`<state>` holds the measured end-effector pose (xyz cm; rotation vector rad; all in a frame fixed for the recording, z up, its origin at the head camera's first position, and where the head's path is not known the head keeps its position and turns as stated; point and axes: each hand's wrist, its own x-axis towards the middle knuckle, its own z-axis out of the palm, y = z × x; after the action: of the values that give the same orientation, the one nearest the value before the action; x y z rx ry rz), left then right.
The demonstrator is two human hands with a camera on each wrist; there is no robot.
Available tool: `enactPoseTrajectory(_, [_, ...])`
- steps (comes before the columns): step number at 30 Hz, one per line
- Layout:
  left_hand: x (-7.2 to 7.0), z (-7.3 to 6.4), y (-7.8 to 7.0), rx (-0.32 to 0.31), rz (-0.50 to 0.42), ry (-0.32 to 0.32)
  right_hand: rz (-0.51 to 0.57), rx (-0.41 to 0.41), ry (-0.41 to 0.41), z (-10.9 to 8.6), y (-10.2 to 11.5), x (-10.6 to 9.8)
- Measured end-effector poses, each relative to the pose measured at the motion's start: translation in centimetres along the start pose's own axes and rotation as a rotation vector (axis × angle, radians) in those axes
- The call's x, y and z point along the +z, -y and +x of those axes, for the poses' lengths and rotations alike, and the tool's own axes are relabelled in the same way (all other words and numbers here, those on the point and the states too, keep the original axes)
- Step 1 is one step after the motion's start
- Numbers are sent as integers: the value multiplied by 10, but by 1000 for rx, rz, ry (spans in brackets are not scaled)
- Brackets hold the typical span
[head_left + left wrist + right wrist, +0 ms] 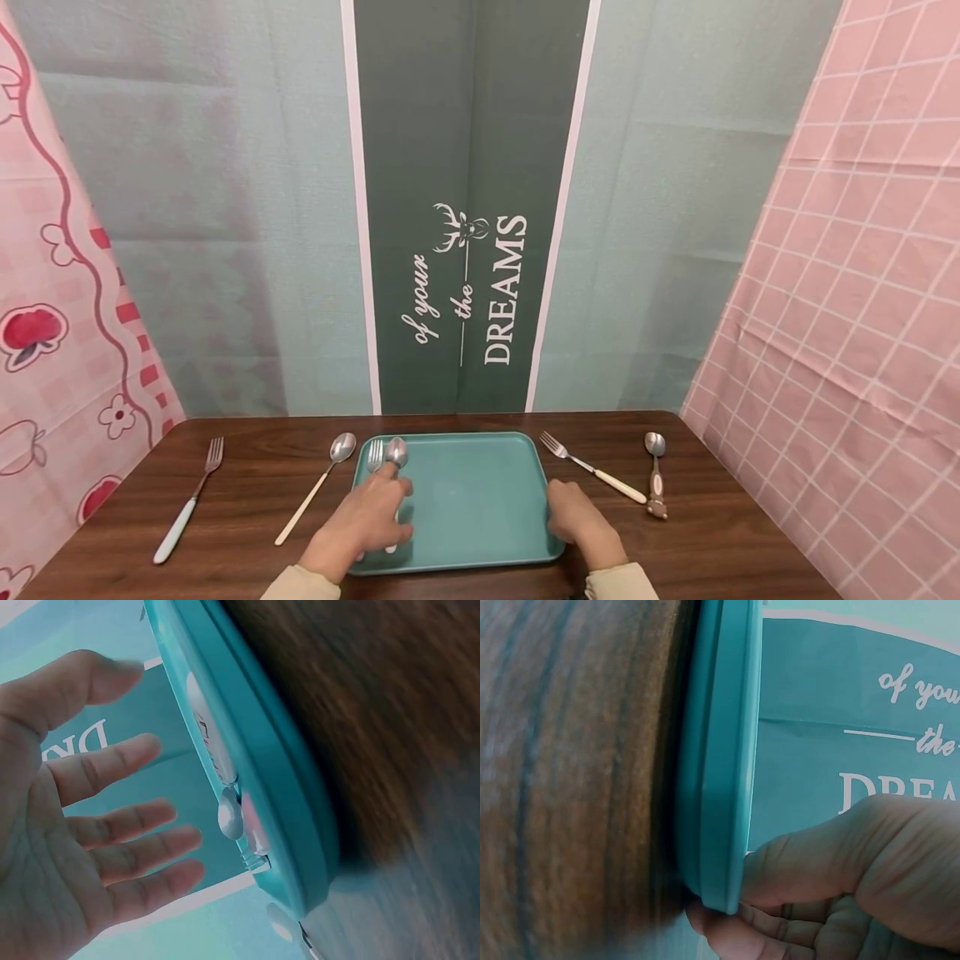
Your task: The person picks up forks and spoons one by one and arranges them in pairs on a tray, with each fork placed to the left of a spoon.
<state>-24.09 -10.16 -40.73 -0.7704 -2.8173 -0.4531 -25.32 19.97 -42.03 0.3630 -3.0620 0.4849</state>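
A teal tray (480, 500) lies on the wooden table, with a fork (376, 455) and a spoon (397, 452) side by side along its left part. Over these two pieces hovers my left hand (369, 515), hiding most of their handles. In the left wrist view its fingers (112, 765) are spread and hold nothing, and the spoon (230, 813) shows inside the tray beyond them. My right hand (576, 512) grips the tray's right edge. The right wrist view has the thumb inside the rim (735, 825) and fingertips curled beneath it.
Left of the tray lie a fork with a pale blue handle (177, 530) and a spoon with a cream handle (303, 506). To its right are a fork with a cream handle (618, 485) and a spoon with a brown figure handle (656, 483). Curtains (637, 208) hang behind.
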Motion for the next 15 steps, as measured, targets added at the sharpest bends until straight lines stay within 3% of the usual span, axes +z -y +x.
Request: enactPoseTrajectory(15, [2, -2, 8, -1, 1, -15, -6, 6, 2, -1, 1, 0])
